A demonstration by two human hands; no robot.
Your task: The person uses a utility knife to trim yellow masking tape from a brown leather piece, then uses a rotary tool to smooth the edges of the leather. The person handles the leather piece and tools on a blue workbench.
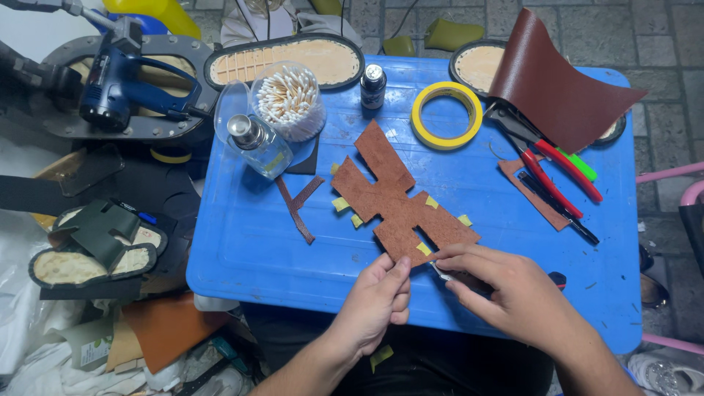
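At the near edge of the blue table, the left hand is pinching the leather piece with thumb and fingers together, while the right hand is gripping a small metal tool at its taped corner. Beyond are lying a tape roll, swab jar and pliers; grey paving is showing around the table.

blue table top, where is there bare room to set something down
Bare blue shows on the blue table at the near left, between the thin leather strips and the left hand, and at the right, past the red-handled pliers. A strip lies open between the cross-shaped leather piece and the pliers. The far edge is crowded: cotton swab jar, yellow tape roll, brown leather sheet.
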